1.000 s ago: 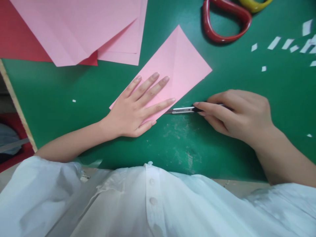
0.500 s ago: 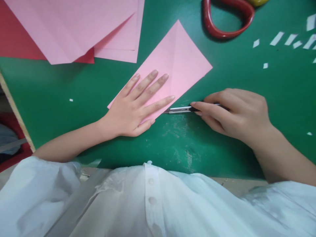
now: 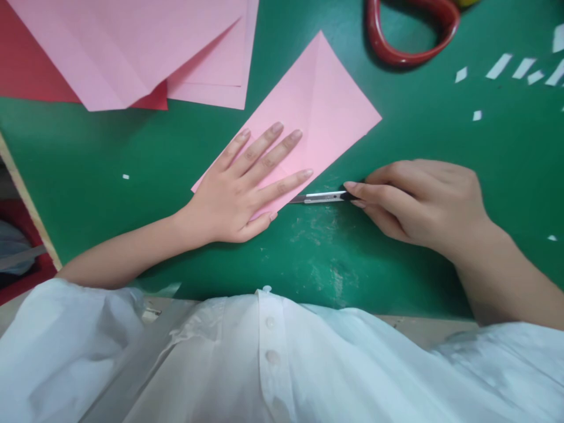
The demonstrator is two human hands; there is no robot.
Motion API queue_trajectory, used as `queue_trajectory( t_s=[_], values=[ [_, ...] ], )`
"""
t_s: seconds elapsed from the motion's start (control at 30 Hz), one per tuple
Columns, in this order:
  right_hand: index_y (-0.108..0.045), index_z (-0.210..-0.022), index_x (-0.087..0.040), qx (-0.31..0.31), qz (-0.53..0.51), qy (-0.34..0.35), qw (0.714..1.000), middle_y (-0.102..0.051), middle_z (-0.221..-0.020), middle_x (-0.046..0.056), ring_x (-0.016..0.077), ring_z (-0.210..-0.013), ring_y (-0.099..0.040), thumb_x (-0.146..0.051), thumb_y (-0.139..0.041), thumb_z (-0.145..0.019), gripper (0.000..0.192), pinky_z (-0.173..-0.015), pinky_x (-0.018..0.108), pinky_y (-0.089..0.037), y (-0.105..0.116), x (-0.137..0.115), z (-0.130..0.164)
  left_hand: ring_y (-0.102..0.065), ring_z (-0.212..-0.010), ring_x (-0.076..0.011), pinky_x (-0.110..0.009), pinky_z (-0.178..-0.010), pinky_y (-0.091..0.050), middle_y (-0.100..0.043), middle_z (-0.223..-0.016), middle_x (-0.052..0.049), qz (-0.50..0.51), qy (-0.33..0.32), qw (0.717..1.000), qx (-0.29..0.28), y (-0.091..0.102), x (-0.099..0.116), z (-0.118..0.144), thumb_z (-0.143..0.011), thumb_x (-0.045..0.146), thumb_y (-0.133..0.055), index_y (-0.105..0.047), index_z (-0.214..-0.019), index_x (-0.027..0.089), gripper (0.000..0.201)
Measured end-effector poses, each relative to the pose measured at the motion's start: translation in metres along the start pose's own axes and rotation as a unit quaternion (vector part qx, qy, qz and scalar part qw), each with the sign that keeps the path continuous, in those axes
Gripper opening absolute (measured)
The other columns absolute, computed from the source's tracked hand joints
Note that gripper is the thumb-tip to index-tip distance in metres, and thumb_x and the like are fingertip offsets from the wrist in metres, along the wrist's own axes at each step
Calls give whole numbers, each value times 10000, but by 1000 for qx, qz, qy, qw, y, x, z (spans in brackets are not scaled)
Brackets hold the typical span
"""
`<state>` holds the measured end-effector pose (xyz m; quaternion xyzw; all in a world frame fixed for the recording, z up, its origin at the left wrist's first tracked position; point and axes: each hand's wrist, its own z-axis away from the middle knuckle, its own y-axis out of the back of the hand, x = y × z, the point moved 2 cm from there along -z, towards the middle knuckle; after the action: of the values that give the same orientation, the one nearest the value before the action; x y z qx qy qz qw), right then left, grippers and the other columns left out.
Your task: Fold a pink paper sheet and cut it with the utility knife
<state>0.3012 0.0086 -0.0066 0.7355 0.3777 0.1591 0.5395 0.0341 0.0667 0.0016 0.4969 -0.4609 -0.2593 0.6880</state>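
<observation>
Green matting (image 3: 88,147) covered the bench. From the head camera, the left hand (image 3: 233,194) lay spread flat on the folded pink paper (image 3: 326,106); at its three o'clock the right hand (image 3: 418,202) pinched a craft knife (image 3: 319,198), blade at the paper's edge. Slicing seemed underway, needing a steady draw.

At the centre of my frame a folded sheet (image 3: 326,106) lies on the mat (image 3: 88,170), running from the middle up toward the upper right, with my left hand (image 3: 238,188) flat on its lower left part and my right hand (image 3: 423,200) to the right of it, holding a knife (image 3: 319,198) whose tip meets the sheet's lower edge. A stack of sheets (image 3: 132,47) fills the upper left, a scissor handle (image 3: 409,32) sits at the top right of centre, and paper scraps (image 3: 497,66) lie scattered further right. My shirt (image 3: 273,364) spans the bottom.
</observation>
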Motion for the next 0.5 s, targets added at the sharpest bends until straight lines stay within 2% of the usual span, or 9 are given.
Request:
queue_trajectory(
  t_s=[0.13, 0.27, 0.4, 0.5],
  values=[
    [-594, -1043, -199, 2, -5, -2, 1000, -624, -837, 7, 128, -649, -518, -219, -604, -989, 58, -539, 256, -391, 1, 0, 1, -175, -1566, -363, -597, -1256, -132, -222, -1690, -57, 9, 0, 1000, -2, -1, 0, 0, -959, 423, -501, -307, -1584, 327, 661],
    [-636, -968, -227, -16, -4, -32, 999, -634, -836, -5, 125, -660, -535, -255, -578, -1002, 73, -572, 271, -391, -1, -1, -2, -163, -1573, -336, -581, -1261, -142, -233, -1688, -32, 7, 4, 1000, -1, 0, -1, 0, -964, 442, -495, -295, -1585, 350, 659],
    [-630, -912, -220, -7, 10, 1, 1000, -633, -824, -10, 111, -643, -496, -267, -545, -1021, 145, -563, 253, -385, 0, 1, -2, -164, -1571, -350, -593, -1257, -137, -225, -1689, -48, 7, 1, 1000, -3, 0, 0, 0, -964, 444, -492, -293, -1589, 335, 665],
    [-608, -919, -211, 1, 3, 16, 1000, -629, -821, -1, 116, -641, -483, -247, -543, -1021, 126, -550, 254, -380, 1, 4, -2, -172, -1567, -357, -595, -1256, -133, -220, -1690, -57, 5, 0, 1000, -4, 0, 0, 0, -962, 437, -497, -294, -1589, 331, 668]
  ],
)
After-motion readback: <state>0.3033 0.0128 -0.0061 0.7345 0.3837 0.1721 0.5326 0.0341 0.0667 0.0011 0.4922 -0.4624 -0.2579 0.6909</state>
